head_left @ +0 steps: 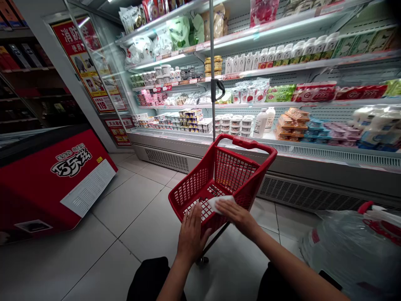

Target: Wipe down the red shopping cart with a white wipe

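Note:
A red plastic shopping cart [239,165] with latticed walls stands in front of me, its handle towards the fridge. My left hand [191,229] lies against the cart's near rim, fingers stretched out and holding nothing. At the near right rim, my right hand [233,212] presses a white cloth or tissue [221,202] under its fingers. Part of the cloth is hidden beneath that hand, and I cannot tell exactly which surface it touches.
Behind the cart runs a lit open fridge [175,146] stocked with dairy goods. A red chest freezer [56,184] stands at the left. Close on the right is a large clear plastic water jug [341,246]. Pale tiles [125,196] cover the floor.

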{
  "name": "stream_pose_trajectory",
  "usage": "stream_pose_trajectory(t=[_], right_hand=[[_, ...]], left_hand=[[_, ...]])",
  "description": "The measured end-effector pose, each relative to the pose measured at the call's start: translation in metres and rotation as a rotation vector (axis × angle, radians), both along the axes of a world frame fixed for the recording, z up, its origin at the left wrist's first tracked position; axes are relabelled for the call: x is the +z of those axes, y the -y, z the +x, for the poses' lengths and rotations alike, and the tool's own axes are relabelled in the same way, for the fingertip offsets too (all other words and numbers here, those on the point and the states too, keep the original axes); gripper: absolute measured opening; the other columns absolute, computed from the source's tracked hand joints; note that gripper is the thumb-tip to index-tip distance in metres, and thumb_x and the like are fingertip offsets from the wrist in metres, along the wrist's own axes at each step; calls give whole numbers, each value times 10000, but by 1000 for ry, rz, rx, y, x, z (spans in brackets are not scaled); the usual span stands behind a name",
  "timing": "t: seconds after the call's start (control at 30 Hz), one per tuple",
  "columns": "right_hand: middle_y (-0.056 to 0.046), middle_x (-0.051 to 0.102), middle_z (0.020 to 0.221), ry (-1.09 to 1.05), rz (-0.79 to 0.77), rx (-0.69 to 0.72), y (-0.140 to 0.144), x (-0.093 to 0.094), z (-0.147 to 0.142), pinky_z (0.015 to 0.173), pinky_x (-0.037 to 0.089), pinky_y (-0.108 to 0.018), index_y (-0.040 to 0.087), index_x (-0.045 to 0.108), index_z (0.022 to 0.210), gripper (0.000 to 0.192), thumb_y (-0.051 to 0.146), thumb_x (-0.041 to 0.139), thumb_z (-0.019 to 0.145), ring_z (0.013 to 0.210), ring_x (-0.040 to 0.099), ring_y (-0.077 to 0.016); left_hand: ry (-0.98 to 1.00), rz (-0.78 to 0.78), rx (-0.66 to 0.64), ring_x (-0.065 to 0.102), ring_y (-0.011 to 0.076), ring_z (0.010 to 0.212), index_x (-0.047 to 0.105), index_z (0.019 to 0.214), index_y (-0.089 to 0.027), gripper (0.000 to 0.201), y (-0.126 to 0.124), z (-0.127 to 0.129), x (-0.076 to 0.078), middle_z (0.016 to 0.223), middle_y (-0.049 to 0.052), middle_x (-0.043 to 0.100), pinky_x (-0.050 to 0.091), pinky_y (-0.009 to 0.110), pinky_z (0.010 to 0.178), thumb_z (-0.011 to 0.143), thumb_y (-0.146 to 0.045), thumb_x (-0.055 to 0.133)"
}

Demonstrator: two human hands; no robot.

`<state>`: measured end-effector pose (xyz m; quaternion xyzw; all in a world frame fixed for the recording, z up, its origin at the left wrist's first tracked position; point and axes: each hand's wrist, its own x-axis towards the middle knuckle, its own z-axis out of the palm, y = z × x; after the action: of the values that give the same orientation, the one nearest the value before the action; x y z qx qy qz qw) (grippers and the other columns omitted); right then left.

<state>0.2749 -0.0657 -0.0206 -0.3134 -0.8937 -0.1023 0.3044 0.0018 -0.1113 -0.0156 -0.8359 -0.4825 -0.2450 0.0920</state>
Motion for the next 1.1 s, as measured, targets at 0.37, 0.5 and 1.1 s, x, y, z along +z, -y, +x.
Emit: stream_pose_trajectory(t=[0.37,0.5,1.1], right_hand=[[-68,504,1573,-60,2,-108,7,-13,-57,1188,456,-418,213,273,1636,746,34,451,934,1473,439,-210],[-40,504,1574,4,-5,-84,5,-4,-46,1218,403,-421,241,323,1619,698,41,421,957,1465,451,-191],[-54,544,1542,-15,30,-224,3,1,-28,1246,352,-449,209,400,1581,668,45,457,936,1459,460,-205]], left_hand=[[17,43,49,341,319,1532,-15,1664,-157,919,-10,14,-2,1688,172,267,360,494,1214,1009,-532,508],[-26,37,46,335,296,1536,10,1667,-171,880,-10,10,-1,1689,144,279,344,464,1227,1016,-498,503],[-24,72,-30,302,286,1551,3,1663,-142,861,-30,52,5,1697,148,249,342,469,1238,1034,-498,471]])
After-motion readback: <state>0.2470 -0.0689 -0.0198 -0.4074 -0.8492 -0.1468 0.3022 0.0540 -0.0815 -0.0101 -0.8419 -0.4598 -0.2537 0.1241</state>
